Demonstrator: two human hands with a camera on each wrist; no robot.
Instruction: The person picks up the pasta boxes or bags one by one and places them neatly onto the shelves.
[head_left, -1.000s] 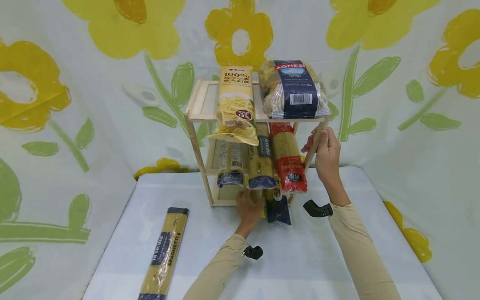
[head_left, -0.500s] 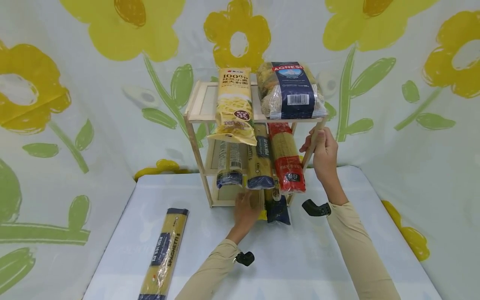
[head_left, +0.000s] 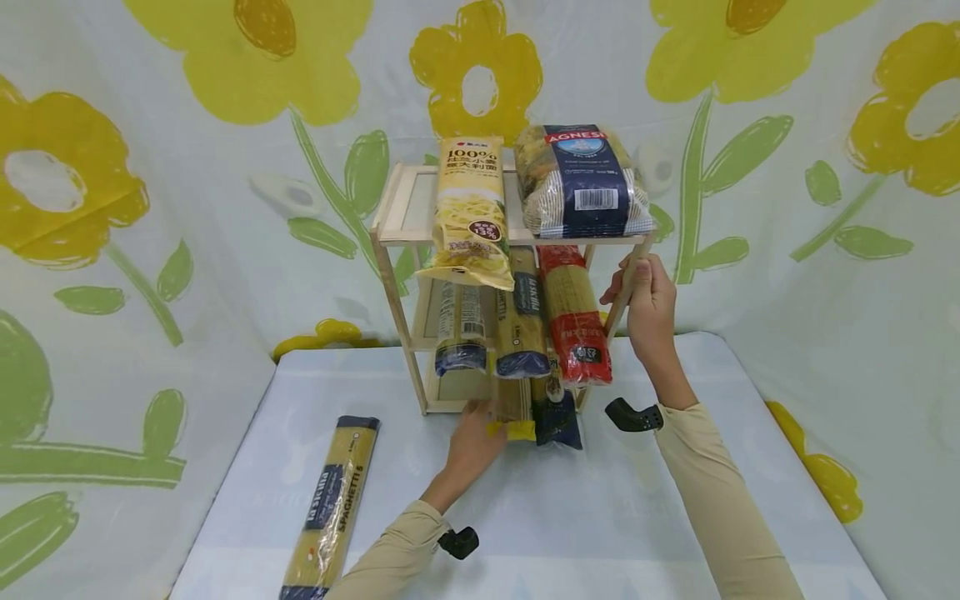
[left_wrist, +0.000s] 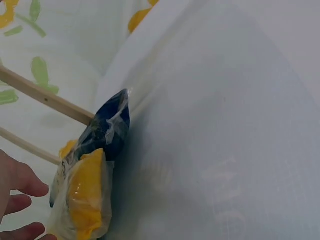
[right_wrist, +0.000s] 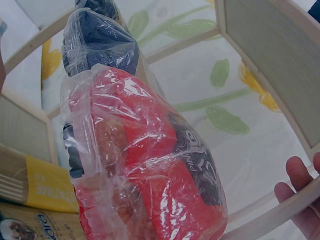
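My right hand (head_left: 651, 308) grips the right front post of a small wooden shelf rack (head_left: 420, 377). In the head view my left hand (head_left: 472, 443) is at the bottom shelf, beside a pasta pack with a yellow end (head_left: 517, 429). Its fingers (left_wrist: 31, 184) look relaxed and spread in the left wrist view, close to that pack; whether they touch it I cannot tell. Right of it lies a dark blue-ended pack (head_left: 558, 425). Above, on the middle shelf, lie two blue-ended spaghetti packs (head_left: 522, 333) (head_left: 461, 329) and a red pasta pack (head_left: 577, 321).
On top of the rack lie a yellow noodle bag (head_left: 472, 212) and an Agnesi pasta bag (head_left: 588, 183). A la Sicilia spaghetti pack (head_left: 330, 508) lies on the white table (head_left: 585, 517) at the left. Flower-printed cloth surrounds the table.
My left hand has drawn back toward the lower left, away from the yellow-ended pack's middle, uncovering more of it. My right hand stays on the post.
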